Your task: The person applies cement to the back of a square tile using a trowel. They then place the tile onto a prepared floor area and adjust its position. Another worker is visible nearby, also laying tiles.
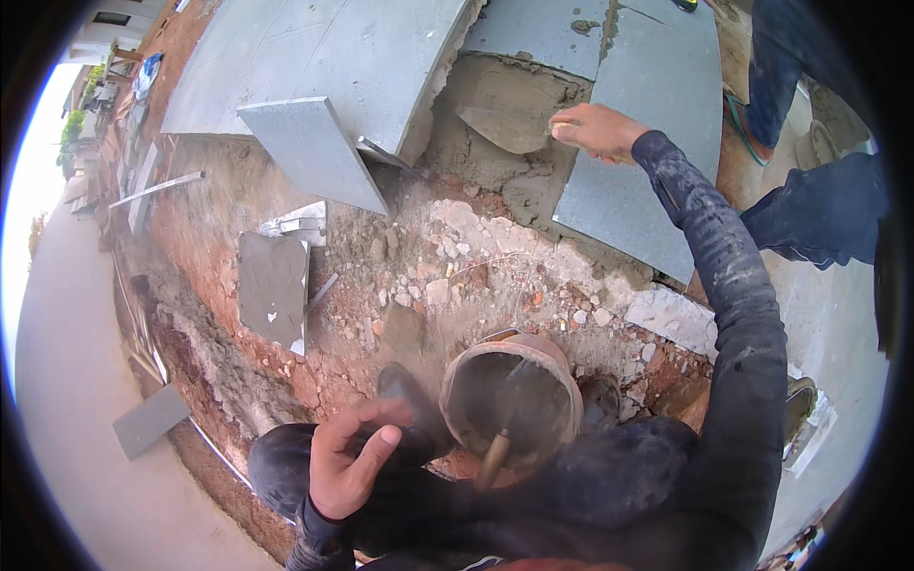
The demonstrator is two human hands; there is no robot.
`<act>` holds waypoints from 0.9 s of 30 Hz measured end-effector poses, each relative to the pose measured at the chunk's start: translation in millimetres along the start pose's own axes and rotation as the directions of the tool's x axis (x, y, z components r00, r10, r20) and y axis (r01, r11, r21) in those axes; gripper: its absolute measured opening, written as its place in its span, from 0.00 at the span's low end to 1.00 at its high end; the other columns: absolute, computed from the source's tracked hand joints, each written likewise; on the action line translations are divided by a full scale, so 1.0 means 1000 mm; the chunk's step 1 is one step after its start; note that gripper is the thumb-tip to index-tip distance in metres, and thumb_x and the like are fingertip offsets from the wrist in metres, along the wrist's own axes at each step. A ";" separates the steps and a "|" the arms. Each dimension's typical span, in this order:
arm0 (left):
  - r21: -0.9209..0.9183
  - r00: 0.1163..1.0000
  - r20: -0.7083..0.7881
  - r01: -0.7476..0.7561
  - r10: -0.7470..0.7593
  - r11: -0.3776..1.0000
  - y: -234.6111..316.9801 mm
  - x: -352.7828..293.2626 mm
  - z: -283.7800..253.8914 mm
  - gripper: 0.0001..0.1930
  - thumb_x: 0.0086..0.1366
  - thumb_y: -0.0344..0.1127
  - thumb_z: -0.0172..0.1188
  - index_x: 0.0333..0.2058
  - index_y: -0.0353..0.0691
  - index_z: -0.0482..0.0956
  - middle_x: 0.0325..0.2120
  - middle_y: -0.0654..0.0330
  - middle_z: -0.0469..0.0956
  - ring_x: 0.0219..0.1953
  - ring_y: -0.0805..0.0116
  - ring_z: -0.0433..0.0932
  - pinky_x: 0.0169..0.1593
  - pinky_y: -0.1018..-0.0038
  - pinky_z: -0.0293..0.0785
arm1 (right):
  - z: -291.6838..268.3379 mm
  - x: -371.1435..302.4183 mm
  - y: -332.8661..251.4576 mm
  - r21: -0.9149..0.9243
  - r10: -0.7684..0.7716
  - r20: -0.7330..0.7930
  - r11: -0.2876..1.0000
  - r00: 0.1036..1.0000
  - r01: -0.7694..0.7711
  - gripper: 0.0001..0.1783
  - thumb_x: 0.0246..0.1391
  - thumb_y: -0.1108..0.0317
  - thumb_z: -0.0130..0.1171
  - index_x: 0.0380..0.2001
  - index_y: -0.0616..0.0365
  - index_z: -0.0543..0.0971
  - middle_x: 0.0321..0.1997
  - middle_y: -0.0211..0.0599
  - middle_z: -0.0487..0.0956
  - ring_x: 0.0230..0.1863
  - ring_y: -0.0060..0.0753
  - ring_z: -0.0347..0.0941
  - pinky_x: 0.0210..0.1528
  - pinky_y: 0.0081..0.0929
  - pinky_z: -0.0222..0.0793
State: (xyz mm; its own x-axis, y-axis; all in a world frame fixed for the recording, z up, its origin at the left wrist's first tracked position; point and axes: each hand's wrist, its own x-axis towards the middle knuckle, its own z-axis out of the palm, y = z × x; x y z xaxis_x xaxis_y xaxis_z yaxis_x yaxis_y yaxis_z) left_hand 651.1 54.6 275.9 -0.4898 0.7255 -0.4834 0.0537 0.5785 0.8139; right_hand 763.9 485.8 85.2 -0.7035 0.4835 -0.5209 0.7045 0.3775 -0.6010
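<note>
right grip (pixel 595 128) outstretched, holding trowel (pixel 505 128) over mortar (pixel 495 95).

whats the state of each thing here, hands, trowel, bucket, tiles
right hand: closed on the trowel handle
trowel: blade flat on the mortar bed
mortar bed: wet, uncovered
left hand: empty, resting on the knee
bucket: upright, tool handle inside
grey tile: loose, tilted
</note>
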 end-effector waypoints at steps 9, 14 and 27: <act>-0.011 0.998 -0.043 0.040 -0.040 0.999 0.002 0.002 -0.006 0.14 0.63 0.30 0.58 0.44 0.27 0.75 0.36 0.53 0.80 0.41 0.67 0.78 0.48 0.74 0.71 | 0.017 0.085 -0.027 -0.025 -0.083 0.235 0.996 0.968 0.091 0.26 0.51 0.54 0.48 0.55 0.47 0.72 0.21 0.37 0.71 0.13 0.27 0.66 0.15 0.28 0.66; -0.029 1.000 -0.016 -0.011 0.010 1.000 0.002 0.005 -0.013 0.14 0.62 0.30 0.58 0.44 0.27 0.75 0.36 0.52 0.80 0.40 0.67 0.78 0.48 0.74 0.71 | 0.021 0.042 -0.037 -0.195 -0.041 0.258 0.976 0.965 0.094 0.27 0.54 0.54 0.48 0.56 0.50 0.72 0.28 0.41 0.77 0.21 0.34 0.74 0.22 0.32 0.70; -0.115 0.984 0.092 -0.144 0.155 0.983 0.001 -0.016 -0.024 0.13 0.60 0.29 0.58 0.42 0.28 0.76 0.36 0.51 0.80 0.41 0.65 0.78 0.48 0.73 0.70 | 0.055 -0.109 -0.019 -0.445 -0.016 -0.350 0.883 0.937 -0.151 0.20 0.55 0.55 0.52 0.49 0.48 0.75 0.38 0.48 0.79 0.44 0.49 0.76 0.46 0.44 0.70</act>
State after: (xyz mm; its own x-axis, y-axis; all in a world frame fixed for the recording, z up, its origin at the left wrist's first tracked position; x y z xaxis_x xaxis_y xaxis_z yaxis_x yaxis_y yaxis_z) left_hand 638.1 34.4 292.8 -0.3936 0.8376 -0.3787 0.0233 0.4209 0.9068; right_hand 822.4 382.6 120.2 -0.6373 0.7231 -0.2664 0.7700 0.6114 -0.1824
